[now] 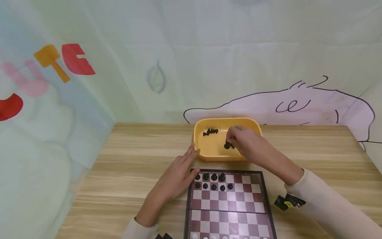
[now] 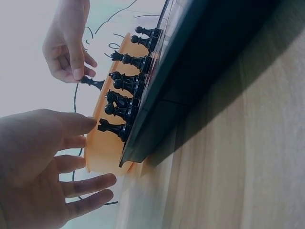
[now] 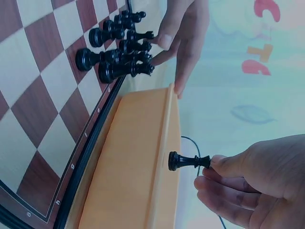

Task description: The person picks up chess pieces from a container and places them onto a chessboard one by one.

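My right hand (image 1: 249, 142) pinches a black chess piece (image 3: 188, 161) by its top, with the round base pointing away from the fingertips. It is over the yellow tray (image 1: 223, 158). My left hand (image 1: 174, 177) has its fingers spread, fingertips right at the tray's near left corner and thumb by the chessboard's far left corner. Two rows of black pieces stand on the chessboard (image 1: 235, 217) at its far left, among them a black rook (image 2: 112, 128) at the corner. More black pieces (image 1: 210, 132) lie inside the tray.
White pieces (image 1: 213, 237) show along the board's near edge, cut off by the frame. The wooden table (image 1: 131, 156) extends to both sides. Behind the tray hangs a printed cloth (image 1: 209, 76) with cartoon drawings.
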